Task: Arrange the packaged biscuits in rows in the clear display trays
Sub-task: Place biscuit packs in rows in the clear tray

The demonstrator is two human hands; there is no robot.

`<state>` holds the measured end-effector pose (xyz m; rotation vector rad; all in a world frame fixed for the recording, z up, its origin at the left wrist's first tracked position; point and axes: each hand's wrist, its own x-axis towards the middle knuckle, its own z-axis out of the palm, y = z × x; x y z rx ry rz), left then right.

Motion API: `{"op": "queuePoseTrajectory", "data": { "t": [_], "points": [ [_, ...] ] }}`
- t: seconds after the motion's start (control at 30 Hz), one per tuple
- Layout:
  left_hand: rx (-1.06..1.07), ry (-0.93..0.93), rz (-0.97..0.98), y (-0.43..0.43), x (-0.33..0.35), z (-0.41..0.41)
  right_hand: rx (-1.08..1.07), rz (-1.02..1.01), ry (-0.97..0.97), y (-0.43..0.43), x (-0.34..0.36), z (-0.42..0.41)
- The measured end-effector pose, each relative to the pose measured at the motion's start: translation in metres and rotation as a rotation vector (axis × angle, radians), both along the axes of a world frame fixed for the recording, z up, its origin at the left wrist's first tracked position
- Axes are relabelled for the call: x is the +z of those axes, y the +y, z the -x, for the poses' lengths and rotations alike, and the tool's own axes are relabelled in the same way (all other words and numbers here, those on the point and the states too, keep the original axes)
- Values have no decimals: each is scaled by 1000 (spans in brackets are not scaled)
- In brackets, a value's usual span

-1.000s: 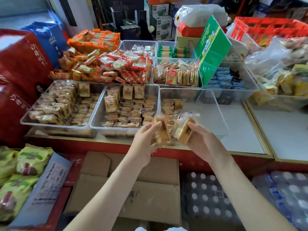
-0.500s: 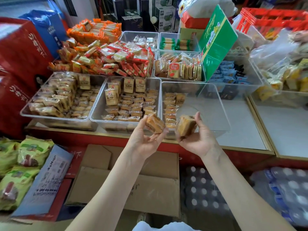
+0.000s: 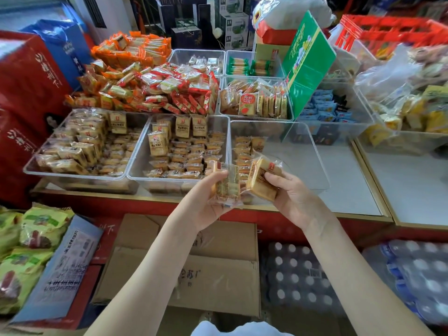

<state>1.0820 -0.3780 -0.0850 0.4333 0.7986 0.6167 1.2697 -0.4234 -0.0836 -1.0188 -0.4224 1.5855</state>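
Head: left fingers (image 3: 215,177) and right fingers (image 3: 276,178) grip biscuit packs (image 3: 229,187)

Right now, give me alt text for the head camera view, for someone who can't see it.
The left hand grips a wrapped biscuit pack and the right hand grips a second pack in front of a clear tray holding only a few packs at its left side. Two fuller trays of biscuits sit to its left.

Bare floor across right of near clear tray (image 3: 303,151), biscuit row (image 3: 244,151) along its left
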Motion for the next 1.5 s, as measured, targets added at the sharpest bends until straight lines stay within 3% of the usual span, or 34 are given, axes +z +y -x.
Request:
{"op": "queuePoseTrajectory", "data": {
  "t": [0.17, 0.27, 0.53, 0.73, 0.87, 0.93, 0.97, 1.03, 1.13, 1.2, 1.27, 1.3, 1.43, 1.5],
  "points": [
    [-26, 155, -32, 4, -8, 0, -127, 11, -97, -1, 0, -5],
    [-55, 229, -187, 7, -13, 3, -191, -24, -258, -4, -3, -6],
    [-26, 272, -765, 8, -24, 11, -66, -362, -1266, -11, -13, -17],
    [-4, 253, -817, 10, -32, 16, -237, -520, -1956, -2, -25, -11],
    [77, 241, -687, 12, -41, 17, -279, -568, -2133, 2, -26, -7],
    [148, 228, -562, 12, -42, 16, -246, -522, -2033, 5, -22, -6],
    [172, 213, -496, 13, -43, 15, -229, -439, -1877, 6, -19, -6],
    [198, 177, -373, 15, -44, 16, -183, -203, -1320, 9, -11, -7],
    [227, 128, -232, 19, -42, 15, -181, -141, -186, 15, -6, -15],
    [260, 80, -171, 21, -40, 13, -239, -153, 304, 18, -10, -20],
    [288, 39, -134, 24, -38, 10, -261, -147, 657, 18, -17, -21],
    [298, 22, -120, 25, -37, 9, -257, -166, 756, 18, -19, -21],
    [329, 23, -45, 31, -35, 2, -323, -191, 850, 22, -26, -25],
    [324, 57, -28, 34, -37, -3, -317, -194, 785, 25, -29, -30]
  ]
}}
